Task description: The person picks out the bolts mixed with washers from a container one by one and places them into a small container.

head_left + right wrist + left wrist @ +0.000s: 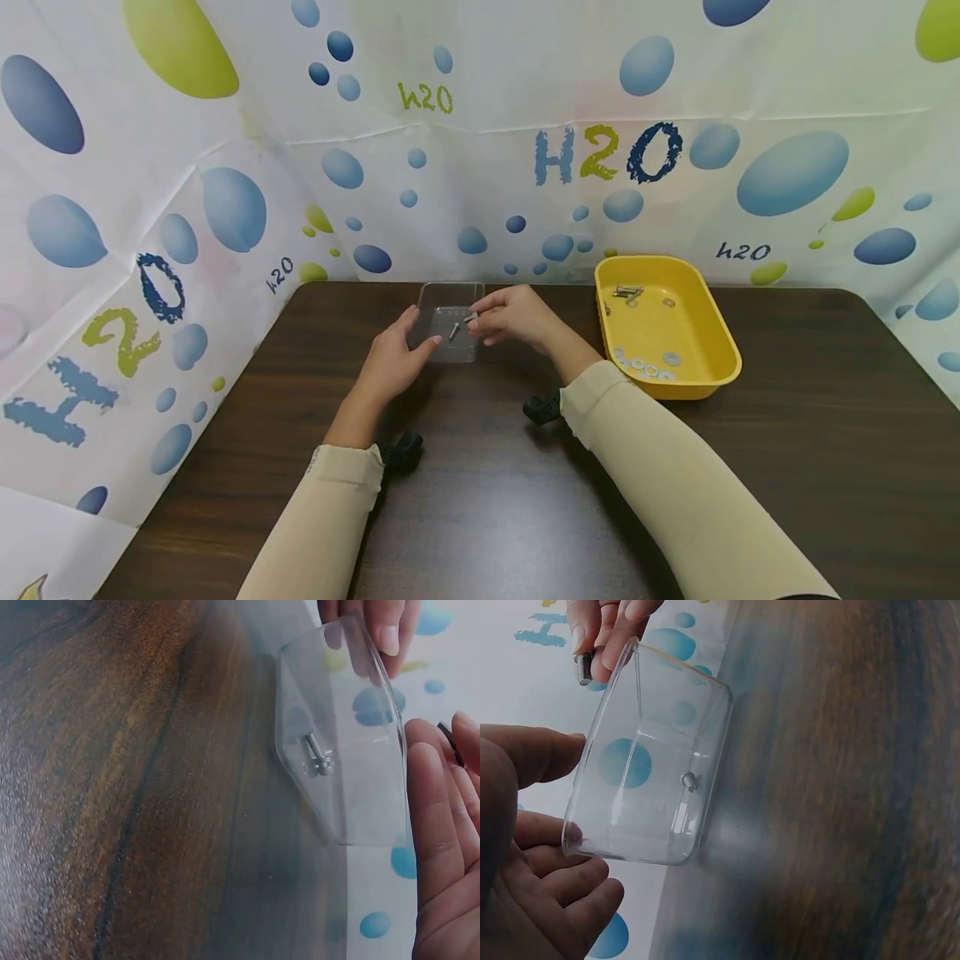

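A clear plastic box (pixel 457 357) sits on the table with a metal bolt (pixel 453 331) lying inside it. My left hand (pixel 393 358) holds the box at its left side, thumb by the rim and fingertips against the wall. In the left wrist view, one fingertip shows through the plastic. Over the box's right side, my right hand (pixel 517 317) pinches a second bolt (pixel 584 669) between thumb and finger. Its threaded end points down beside the rim. The right wrist view shows the bolt in the box through the clear wall.
A yellow tray (pixel 720 333) stands to the right on the dark wooden table (pixel 465 517). Several bolts (pixel 628 292) lie at its far end, and flat washers (pixel 651 370) are scattered at its near end. A white patterned curtain (pixel 487 192) hangs behind the table.
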A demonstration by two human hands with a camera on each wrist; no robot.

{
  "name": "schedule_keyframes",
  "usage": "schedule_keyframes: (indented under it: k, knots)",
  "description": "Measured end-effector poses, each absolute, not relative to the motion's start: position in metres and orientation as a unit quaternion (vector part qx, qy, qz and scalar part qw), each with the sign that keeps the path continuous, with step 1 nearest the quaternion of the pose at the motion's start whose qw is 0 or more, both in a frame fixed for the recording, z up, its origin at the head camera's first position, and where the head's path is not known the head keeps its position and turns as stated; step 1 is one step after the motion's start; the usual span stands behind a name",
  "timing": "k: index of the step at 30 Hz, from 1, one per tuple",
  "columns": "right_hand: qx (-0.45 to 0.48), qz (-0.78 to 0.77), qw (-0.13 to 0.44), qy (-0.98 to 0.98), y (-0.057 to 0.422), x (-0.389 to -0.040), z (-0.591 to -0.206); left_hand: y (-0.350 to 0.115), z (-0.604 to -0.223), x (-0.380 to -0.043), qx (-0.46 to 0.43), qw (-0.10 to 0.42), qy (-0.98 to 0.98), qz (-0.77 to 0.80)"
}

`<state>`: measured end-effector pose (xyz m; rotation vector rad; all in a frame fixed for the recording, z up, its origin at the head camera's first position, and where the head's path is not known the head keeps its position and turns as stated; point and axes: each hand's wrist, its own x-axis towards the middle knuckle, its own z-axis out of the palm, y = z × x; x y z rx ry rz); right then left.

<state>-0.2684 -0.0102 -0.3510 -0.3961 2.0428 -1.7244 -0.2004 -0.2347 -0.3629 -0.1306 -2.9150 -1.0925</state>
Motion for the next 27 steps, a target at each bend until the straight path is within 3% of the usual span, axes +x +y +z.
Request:
schedule_keyframes:
  k: [27]
  knots:
    - [-0.214, -0.489, 0.173, 0.828, -0.0158, -0.2663, -0.3430, -0.2367, -0.3697, -0.2034, -0.040, 0.023, -0.935, -0.352]
